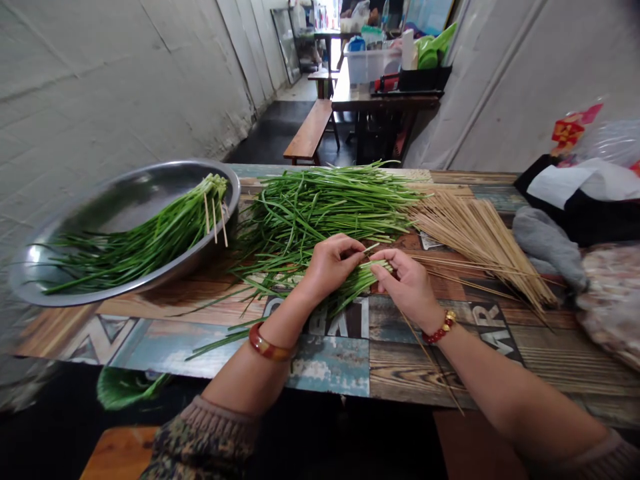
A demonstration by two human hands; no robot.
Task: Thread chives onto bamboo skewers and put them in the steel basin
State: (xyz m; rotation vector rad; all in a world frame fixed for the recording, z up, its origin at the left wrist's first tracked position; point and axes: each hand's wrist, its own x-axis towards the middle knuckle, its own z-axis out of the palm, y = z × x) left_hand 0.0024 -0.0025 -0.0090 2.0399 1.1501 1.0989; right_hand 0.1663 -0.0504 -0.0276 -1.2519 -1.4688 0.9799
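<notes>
My left hand (331,265) has its fingers pinched around stalks of garlic chives near the middle of the table. Just to its right, my right hand (409,283) closes finger and thumb on the pale ends of the same small chive bunch (357,281). A thin bamboo skewer (431,359) slants from beneath my right hand toward the table's front edge; whether the fingers grip it is hidden. Beyond both hands lies a large heap of loose chives (330,203). Bamboo skewers (480,230) are fanned out in a pile on the right.
On the left, a steel basin (165,175) holds chives (145,240) threaded on several skewers at their pale ends. A grey cloth (547,243) and a filled plastic bag (613,293) are at the right. Below the front edge sits a green basket (123,388). A bench (311,130) stands behind.
</notes>
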